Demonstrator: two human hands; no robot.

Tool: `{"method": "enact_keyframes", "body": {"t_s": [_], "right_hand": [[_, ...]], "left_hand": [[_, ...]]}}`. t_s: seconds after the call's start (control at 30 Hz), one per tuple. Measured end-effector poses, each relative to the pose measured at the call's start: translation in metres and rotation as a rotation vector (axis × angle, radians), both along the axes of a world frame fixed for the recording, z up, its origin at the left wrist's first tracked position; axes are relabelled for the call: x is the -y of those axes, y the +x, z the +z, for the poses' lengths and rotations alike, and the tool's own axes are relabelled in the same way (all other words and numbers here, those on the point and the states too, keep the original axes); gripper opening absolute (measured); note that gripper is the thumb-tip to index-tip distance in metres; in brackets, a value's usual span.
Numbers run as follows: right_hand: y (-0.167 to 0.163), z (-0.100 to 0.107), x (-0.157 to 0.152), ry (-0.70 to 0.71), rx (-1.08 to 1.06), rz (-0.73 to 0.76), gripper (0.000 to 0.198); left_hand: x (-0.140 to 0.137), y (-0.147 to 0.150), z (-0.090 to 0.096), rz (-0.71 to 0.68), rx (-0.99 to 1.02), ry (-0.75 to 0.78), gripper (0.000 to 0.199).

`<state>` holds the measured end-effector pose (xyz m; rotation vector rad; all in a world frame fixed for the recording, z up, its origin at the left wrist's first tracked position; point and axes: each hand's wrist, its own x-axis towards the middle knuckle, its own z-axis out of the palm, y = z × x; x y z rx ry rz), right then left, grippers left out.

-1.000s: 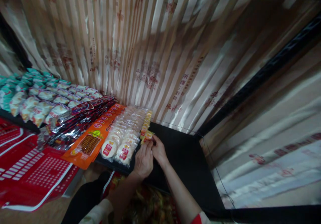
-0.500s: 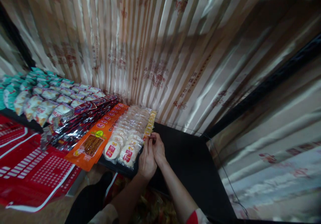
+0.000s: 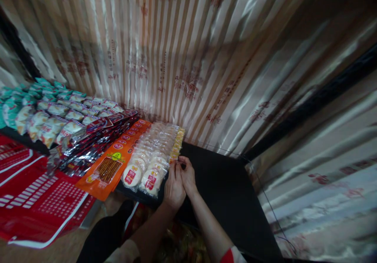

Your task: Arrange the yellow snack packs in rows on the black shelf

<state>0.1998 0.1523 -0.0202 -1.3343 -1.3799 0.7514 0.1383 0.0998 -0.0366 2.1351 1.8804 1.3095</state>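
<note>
A narrow row of small yellow packets [image 3: 177,141] lies along the right side of the goods on the black shelf. At its near end my left hand [image 3: 174,188] is closed, fingertips on the nearest yellow packet, which they mostly cover. Pressed against it, my right hand [image 3: 187,176] has its fingers curled in; what they grip, if anything, is hidden. Just left of my hands stand two rows of round white crackers [image 3: 151,180] in clear wrappers, overlapping each other. Beyond these lies a flat orange bag [image 3: 107,172] with brown sticks pictured on it.
Further left are dark silvery packets [image 3: 91,149], white snack bags [image 3: 70,131] and green bags [image 3: 11,114]. A red basket [image 3: 44,204] with white handles stands below on the left. The black shelf [image 3: 224,192] extends right, with printed sheeting [image 3: 188,59] behind and a dark post [image 3: 309,106].
The view has shifted slightly. Both hands stay together at the near end of the yellow row, their fingers moved only a little.
</note>
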Motion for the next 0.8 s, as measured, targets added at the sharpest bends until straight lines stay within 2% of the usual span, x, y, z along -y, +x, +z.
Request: {"method": "enact_keyframes", "body": {"t_s": [0.17, 0.43, 0.6, 0.8], "right_hand": [[0.0, 0.001, 0.002, 0.003, -0.019, 0.017, 0.026], [0.003, -0.004, 0.002, 0.065, 0.013, 0.045, 0.021], [0.007, -0.004, 0.003, 0.108, 0.056, -0.035, 0.032], [0.009, -0.01, 0.001, 0.127, 0.039, 0.049, 0.037]], "left_hand": [[-0.001, 0.0, -0.001, 0.008, -0.013, 0.015, 0.051], [-0.002, -0.001, -0.004, -0.057, 0.029, 0.042, 0.051], [0.0, -0.001, -0.002, -0.073, 0.018, 0.028, 0.048], [-0.002, -0.001, -0.005, -0.103, 0.012, 0.007, 0.048]]}}
